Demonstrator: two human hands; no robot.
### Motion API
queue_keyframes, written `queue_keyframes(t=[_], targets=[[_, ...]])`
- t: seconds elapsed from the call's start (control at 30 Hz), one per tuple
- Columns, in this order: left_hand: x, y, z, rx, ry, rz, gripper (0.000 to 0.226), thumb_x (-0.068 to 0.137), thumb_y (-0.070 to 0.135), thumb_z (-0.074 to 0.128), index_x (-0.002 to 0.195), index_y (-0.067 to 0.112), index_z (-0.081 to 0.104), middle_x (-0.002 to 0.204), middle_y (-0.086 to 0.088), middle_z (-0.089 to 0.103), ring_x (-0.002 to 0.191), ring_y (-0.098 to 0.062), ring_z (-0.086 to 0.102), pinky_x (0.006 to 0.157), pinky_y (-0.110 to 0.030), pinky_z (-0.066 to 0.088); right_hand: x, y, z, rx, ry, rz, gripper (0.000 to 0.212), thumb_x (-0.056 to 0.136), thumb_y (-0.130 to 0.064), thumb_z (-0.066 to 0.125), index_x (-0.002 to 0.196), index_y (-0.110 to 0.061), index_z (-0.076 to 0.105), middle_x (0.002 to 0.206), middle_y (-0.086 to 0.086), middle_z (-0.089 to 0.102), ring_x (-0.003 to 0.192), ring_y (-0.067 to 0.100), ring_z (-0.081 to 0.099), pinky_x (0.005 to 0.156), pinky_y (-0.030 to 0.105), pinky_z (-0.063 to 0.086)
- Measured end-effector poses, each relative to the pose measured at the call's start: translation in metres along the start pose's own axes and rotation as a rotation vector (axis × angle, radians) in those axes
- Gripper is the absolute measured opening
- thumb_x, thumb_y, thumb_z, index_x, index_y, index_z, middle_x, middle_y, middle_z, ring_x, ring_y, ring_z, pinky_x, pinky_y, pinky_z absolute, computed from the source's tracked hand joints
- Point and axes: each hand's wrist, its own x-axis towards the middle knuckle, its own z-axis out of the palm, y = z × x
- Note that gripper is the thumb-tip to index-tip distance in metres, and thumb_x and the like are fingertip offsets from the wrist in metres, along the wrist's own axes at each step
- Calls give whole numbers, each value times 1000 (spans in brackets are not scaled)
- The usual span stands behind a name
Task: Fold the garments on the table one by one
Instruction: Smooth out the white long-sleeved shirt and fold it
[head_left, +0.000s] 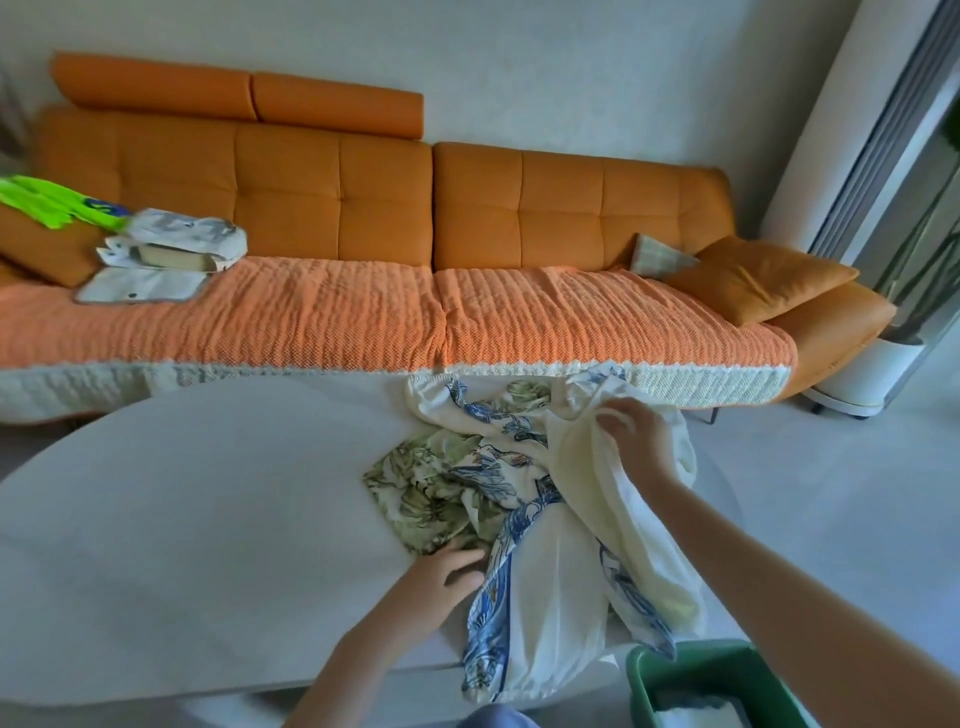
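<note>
Upper left: folded pale items (171, 244) and green cloth (47, 200) on orange sofa (332, 208). Lower left to centre: white table (182, 493). Centre: left hand (441, 571), fingers curled loosely against green-print garment (421, 493). Right of centre: right hand (634, 431) gripping cream garment (587, 478), lifted off heap. Lower right: green bin (696, 675).

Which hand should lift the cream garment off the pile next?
Probably right. The right hand already grips a fold of the cream garment at the top of the pile. The left hand lies low at the pile's near edge, by the green leaf-print cloth, better placed to pin the rest down.
</note>
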Motion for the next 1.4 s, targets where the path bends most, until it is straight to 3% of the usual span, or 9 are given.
queue_keyframes(t=[0.2,0.33,0.4,0.6,0.77,0.87,1.17,1.27,1.4], targets=[[-7,25,-25,-259,68,20,53,97,49,29,143,22,34,141,7,43,130,-13,42,107,-27,27,6,-82,4,509,-131,-5,14,93,-8,53,100,-16,63,89,-7,61,76,4,55,60,7,44],[2,30,-46,-1207,83,-117,66,87,59,37,137,17,40,123,-11,62,111,-27,60,93,-46,48,6,-112,21,840,-393,30,16,96,-13,50,89,-21,61,82,4,53,74,17,50,70,30,41],[4,33,-55,-1365,54,-135,70,83,66,39,134,18,42,121,-14,63,110,-32,61,84,-46,50,4,-121,31,1014,-555,76,16,97,-7,45,94,-15,58,84,7,52,78,18,50,71,29,42],[4,33,-61,-1273,41,-99,70,77,65,57,136,30,42,129,-5,59,118,-26,54,101,-53,39,-33,-114,69,385,-1041,-140,44,95,-10,51,138,-21,45,147,-3,39,129,5,37,104,20,32],[-2,14,-52,-1500,302,-105,34,94,4,46,127,11,47,108,-14,63,92,-29,62,63,-39,58,-19,-61,57,298,-491,-22,50,90,-17,62,137,-19,44,141,3,45,131,21,42,109,37,35],[-4,25,-60,-1506,386,-55,27,97,2,39,117,12,53,98,-11,65,82,-23,63,52,-30,56,-18,-16,48,-40,-589,39,80,77,-46,70,144,-27,32,153,-2,26,142,23,21,114,48,23],[-18,72,-138,-1424,609,82,25,91,24,50,75,19,68,70,3,72,64,-9,68,61,-23,50,-14,-1,61,-171,-574,2,95,76,-29,76,150,-26,16,155,-2,-21,142,17,12,109,37,24],[-25,63,-156,-1376,667,94,25,91,26,49,74,21,66,66,5,71,63,-9,67,60,-22,49,-15,-9,72,-372,-476,-73,85,76,-41,72,147,-29,27,158,-5,-6,142,18,18,114,55,8],[-28,29,-149,-1302,589,-30,16,89,28,52,81,21,64,66,4,71,69,-13,65,68,-27,48,-12,-33,74,-579,-320,-267,54,84,-43,62,134,-31,47,142,1,38,131,25,25,109,39,14]])
